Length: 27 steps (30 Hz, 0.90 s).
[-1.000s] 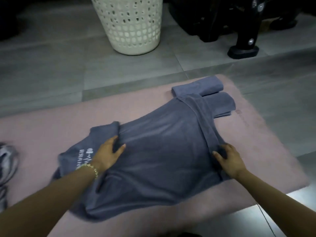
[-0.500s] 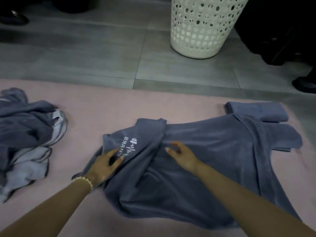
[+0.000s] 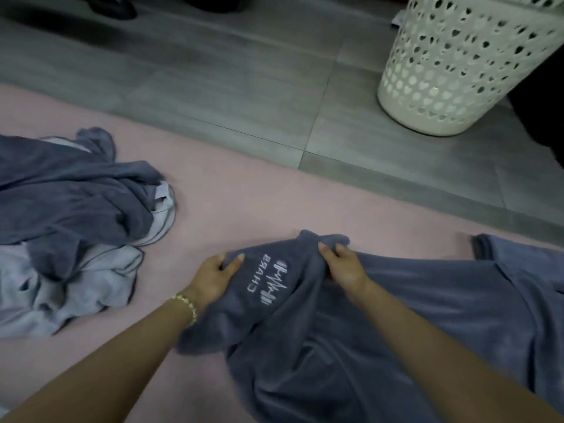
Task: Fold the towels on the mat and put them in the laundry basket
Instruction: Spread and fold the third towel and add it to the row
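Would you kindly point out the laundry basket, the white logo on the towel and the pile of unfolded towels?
laundry basket (image 3: 457, 65): head view, on its perforated wall.
white logo (image 3: 276, 286): head view, on the embroidered zigzag.
pile of unfolded towels (image 3: 76, 203): head view, on a dark fold.

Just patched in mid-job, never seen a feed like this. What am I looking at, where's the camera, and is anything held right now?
No machine here: a person works with two bare hands, and the one picture comes from a wide-angle camera on their head, looking forward and down. The left hand, wearing a gold bracelet, and the right hand each have a grip on the far edge of a blue-grey towel with a white logo. It lies on a pink mat. At the left sits a crumpled pile of towels, dark and pale. A white perforated laundry basket stands on the grey tiled floor beyond the mat.
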Available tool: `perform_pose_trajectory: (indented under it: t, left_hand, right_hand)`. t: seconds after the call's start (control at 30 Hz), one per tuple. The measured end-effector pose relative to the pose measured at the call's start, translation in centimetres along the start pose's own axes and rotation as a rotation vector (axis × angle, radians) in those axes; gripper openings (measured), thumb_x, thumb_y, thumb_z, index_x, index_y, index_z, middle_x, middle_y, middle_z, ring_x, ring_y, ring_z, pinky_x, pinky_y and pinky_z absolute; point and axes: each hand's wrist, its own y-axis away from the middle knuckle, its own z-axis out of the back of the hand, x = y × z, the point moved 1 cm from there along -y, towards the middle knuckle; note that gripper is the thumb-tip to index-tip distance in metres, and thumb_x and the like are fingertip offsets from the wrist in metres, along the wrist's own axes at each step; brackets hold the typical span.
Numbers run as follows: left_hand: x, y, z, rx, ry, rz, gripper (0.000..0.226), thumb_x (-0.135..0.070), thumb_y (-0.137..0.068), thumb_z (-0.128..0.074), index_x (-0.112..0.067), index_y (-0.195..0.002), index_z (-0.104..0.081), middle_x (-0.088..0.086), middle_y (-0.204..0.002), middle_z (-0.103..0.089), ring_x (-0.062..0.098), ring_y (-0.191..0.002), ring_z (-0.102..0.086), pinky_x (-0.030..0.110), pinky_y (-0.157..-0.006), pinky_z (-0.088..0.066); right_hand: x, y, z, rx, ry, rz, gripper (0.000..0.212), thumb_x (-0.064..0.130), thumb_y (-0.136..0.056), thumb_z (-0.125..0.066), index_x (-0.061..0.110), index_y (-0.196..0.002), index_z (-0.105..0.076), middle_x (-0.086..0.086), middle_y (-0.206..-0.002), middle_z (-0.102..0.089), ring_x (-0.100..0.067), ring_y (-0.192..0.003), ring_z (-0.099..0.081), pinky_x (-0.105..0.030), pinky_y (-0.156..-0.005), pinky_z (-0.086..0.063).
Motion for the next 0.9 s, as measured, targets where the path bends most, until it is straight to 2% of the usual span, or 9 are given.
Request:
perform_pose_trajectory:
  t: [0.1, 0.17, 0.27, 0.4, 0.47, 0.6, 0.7, 0.8, 0.9]
  left_hand:
    - [-1.2, -1.1, 6.8, -0.301, 0.220, -0.066, 0.023, -0.020, -0.095, -0.052, -0.010, -0.078, -0.064, -0.018, -0.056, -0.065, 0.001, -0.060, -0.059, 0.006, -0.059, -0.046]
    - [-0.9, -2.0, 12.8, -0.419, 0.438, -0.052, 0.020, -0.019, -0.092, -0.058, -0.005, -0.106, -0.063, -0.010, -0.082, -0.072, 0.008, -0.079, -0.065, 0.017, -0.073, -0.053]
    - [1.8, -1.6, 18.0, -0.393, 0.435, 0.056, 0.053, -0.030, -0.081, -0.072, -0.007, -0.126, -0.056, 0.007, -0.118, -0.064, 0.019, -0.099, -0.059, 0.029, -0.081, -0.050]
    - [6.4, 2.6, 16.2, -0.224, 0.106, 0.172, 0.028, -0.033, -0.077, -0.075, -0.008, -0.086, -0.069, 0.003, -0.080, -0.072, 0.014, -0.078, -0.065, 0.021, -0.065, -0.054]
    - [8.5, 4.6, 14.7, -0.161, -0.003, 0.216, 0.042, -0.043, -0.070, -0.078, -0.004, -0.085, -0.069, 0.006, -0.076, -0.072, 0.015, -0.074, -0.065, 0.024, -0.066, -0.055]
    - [10.8, 7.6, 13.7, 0.003, -0.102, 0.128, 0.037, -0.035, -0.065, -0.084, -0.008, -0.086, -0.070, 0.004, -0.063, -0.065, 0.009, -0.063, -0.057, 0.018, -0.062, -0.047]
    - [11.9, 8.6, 13.6, -0.102, -0.207, 0.080, 0.021, -0.019, -0.075, -0.078, -0.004, -0.075, -0.063, -0.008, -0.053, -0.053, 0.005, -0.056, -0.049, 0.017, -0.058, -0.041]
    - [12.7, 9.1, 13.2, -0.199, -0.101, 0.359, 0.042, -0.041, -0.079, -0.071, 0.000, -0.078, -0.060, 0.006, -0.060, -0.060, 0.021, -0.060, -0.056, 0.028, -0.060, -0.046]
    - [12.7, 9.8, 12.7, -0.246, 0.004, 0.507, 0.052, -0.050, -0.085, -0.060, 0.000, -0.075, -0.068, 0.015, -0.076, -0.066, 0.028, -0.074, -0.061, 0.032, -0.076, -0.050]
  right_hand:
    - [4.9, -0.4, -3.4, 0.120, -0.084, 0.165, 0.017, 0.021, -0.097, -0.050, 0.018, -0.081, -0.054, 0.009, -0.070, -0.055, 0.006, -0.057, -0.055, -0.017, -0.059, -0.046]
    - [7.3, -0.3, -5.9, 0.270, -0.196, 0.154, 0.014, 0.020, -0.099, -0.045, 0.020, -0.092, -0.057, 0.009, -0.085, -0.059, 0.001, -0.075, -0.058, -0.017, -0.068, -0.049]
    - [7.4, -0.4, -8.3, 0.319, -0.063, 0.154, 0.026, 0.024, -0.099, -0.046, 0.015, -0.122, -0.056, 0.004, -0.113, -0.056, -0.012, -0.107, -0.053, -0.024, -0.089, -0.043]
    - [3.1, 1.7, -8.9, 0.263, 0.186, 0.264, 0.027, 0.017, -0.092, -0.060, 0.009, -0.118, -0.061, 0.001, -0.104, -0.060, 0.003, -0.085, -0.057, -0.010, -0.075, -0.044]
    - [0.6, 3.8, -9.0, 0.306, 0.240, 0.304, 0.020, 0.016, -0.088, -0.065, 0.013, -0.108, -0.063, -0.003, -0.091, -0.064, 0.007, -0.063, -0.056, -0.006, -0.064, -0.043]
    - [-3.9, 8.9, -9.6, 0.425, 0.341, 0.323, 0.020, 0.017, -0.080, -0.074, 0.030, -0.084, -0.059, 0.000, -0.086, -0.063, -0.003, -0.062, -0.051, -0.012, -0.063, -0.043]
    - [-6.5, 11.4, -9.5, 0.533, 0.512, 0.393, 0.027, 0.022, -0.078, -0.076, 0.037, -0.081, -0.054, 0.005, -0.089, -0.058, -0.007, -0.063, -0.050, -0.017, -0.066, -0.045]
    - [-8.0, 11.8, -8.6, 0.474, 0.552, 0.414, 0.028, 0.023, -0.078, -0.076, 0.038, -0.081, -0.053, 0.008, -0.089, -0.059, -0.009, -0.066, -0.051, -0.023, -0.071, -0.047]
    - [-9.1, 11.2, -7.1, 0.344, 0.485, 0.330, 0.026, 0.018, -0.077, -0.077, 0.034, -0.081, -0.056, 0.002, -0.089, -0.065, -0.010, -0.064, -0.051, -0.028, -0.071, -0.049]
